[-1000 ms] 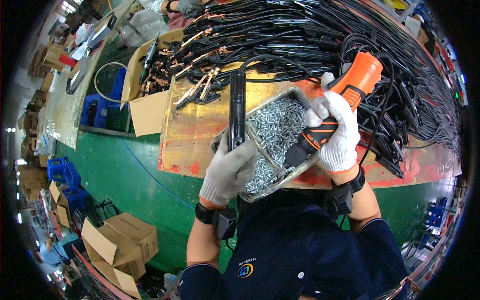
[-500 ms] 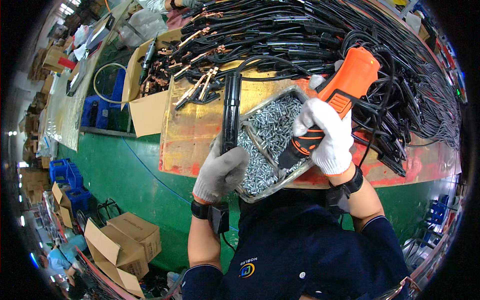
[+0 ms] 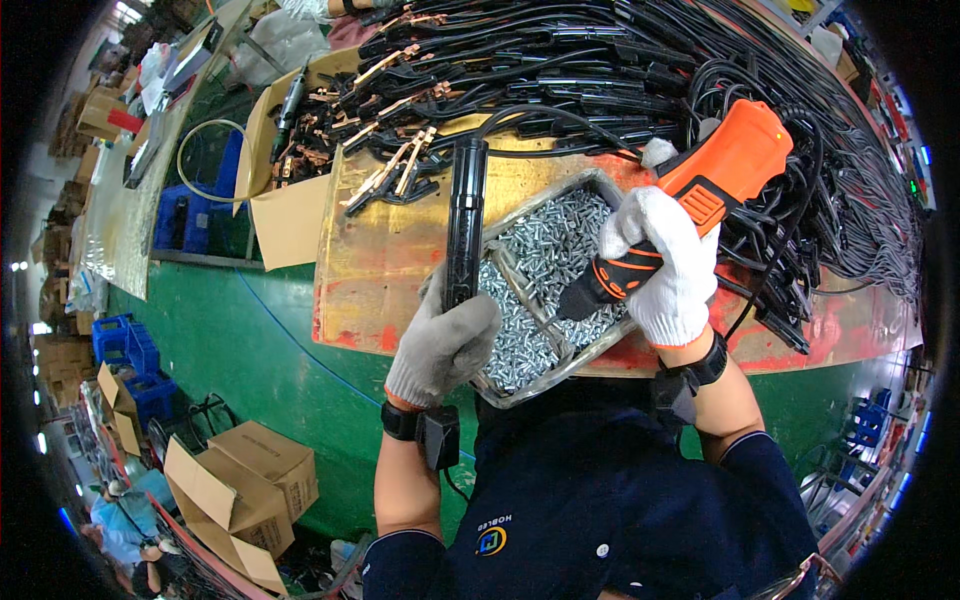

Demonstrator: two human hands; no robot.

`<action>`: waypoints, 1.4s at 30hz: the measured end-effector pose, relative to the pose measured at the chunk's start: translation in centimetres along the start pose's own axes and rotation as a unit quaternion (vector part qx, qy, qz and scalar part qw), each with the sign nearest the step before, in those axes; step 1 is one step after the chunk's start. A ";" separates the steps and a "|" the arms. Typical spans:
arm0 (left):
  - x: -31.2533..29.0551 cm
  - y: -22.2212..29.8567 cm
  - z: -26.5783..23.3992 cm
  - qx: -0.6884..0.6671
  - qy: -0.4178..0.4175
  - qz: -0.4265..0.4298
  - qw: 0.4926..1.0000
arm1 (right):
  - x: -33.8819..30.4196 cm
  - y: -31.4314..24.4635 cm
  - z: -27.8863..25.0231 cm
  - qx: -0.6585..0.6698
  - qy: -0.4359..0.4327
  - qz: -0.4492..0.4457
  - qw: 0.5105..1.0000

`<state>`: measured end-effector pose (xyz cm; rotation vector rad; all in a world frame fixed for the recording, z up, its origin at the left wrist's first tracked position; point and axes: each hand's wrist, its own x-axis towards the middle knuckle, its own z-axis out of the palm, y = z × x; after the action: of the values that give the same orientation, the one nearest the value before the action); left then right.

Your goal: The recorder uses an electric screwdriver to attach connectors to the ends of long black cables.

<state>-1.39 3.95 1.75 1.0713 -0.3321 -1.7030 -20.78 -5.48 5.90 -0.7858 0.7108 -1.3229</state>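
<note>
My left hand (image 3: pixel 443 343), in a grey-white glove, is closed around the lower end of a black cylindrical handle (image 3: pixel 466 220). The handle stands upright in the view, and a black cable leaves its top. Beside it lies a tray (image 3: pixel 535 388) full of small silver screws (image 3: pixel 555 238), split by a divider. My right hand (image 3: pixel 663 268), in a white glove, grips an orange and black electric screwdriver (image 3: pixel 735 160). Its black nose points down and left, low over the screws; whether the bit touches them I cannot tell.
Black cables and handles (image 3: pixel 590 85) pile across the far side of the worn table (image 3: pixel 370 270). Copper-coloured clamp parts (image 3: pixel 405 165) lie at the far left, beside an open carton (image 3: pixel 290 225). Another carton (image 3: pixel 255 480) stands on the green floor. Part of another person shows at the top edge.
My right hand has shifted slightly right with the electric screwdriver, whose nose has tilted more toward the left and risen a little. My left hand and the black handle have hardly moved.
</note>
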 end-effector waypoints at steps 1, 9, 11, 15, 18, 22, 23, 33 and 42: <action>-0.1 0.1 0.1 0.001 0.003 -0.002 1.000 | 0.1 0.1 0.0 0.013 -0.002 -0.011 1.000; 0.1 0.1 -0.2 0.016 0.014 -0.033 0.999 | 0.2 0.8 -0.2 -0.015 0.001 -0.010 1.000; -0.1 0.3 0.4 0.012 0.020 -0.015 1.000 | -0.1 1.0 -0.1 -0.039 0.011 -0.001 0.999; 0.1 0.0 0.1 0.015 0.027 0.003 1.000 | -0.6 0.1 -0.1 -0.013 0.005 -0.003 1.000; 0.2 -0.4 -0.7 0.043 0.003 -0.028 0.999 | -0.7 -1.1 0.1 0.013 0.013 -0.002 1.000; 0.0 -2.9 -2.1 0.161 0.023 0.080 0.983 | -0.9 -2.1 -1.1 0.073 -0.041 -0.023 0.996; 0.3 -3.5 -2.6 0.127 0.014 0.074 0.989 | -0.9 -2.6 -1.1 0.095 -0.034 -0.020 0.995; -1.4 -1.6 2.9 0.046 0.085 -0.015 0.995 | -1.0 -1.5 -1.1 0.000 -0.004 -0.009 1.000; -1.2 -1.7 2.4 -0.018 0.034 -0.009 0.999 | -0.5 -1.5 -1.7 0.022 -0.009 -0.012 1.000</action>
<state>-4.21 4.99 2.54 1.1059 -0.2490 -1.6794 -23.10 -5.23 6.19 -0.7718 0.6568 -1.3461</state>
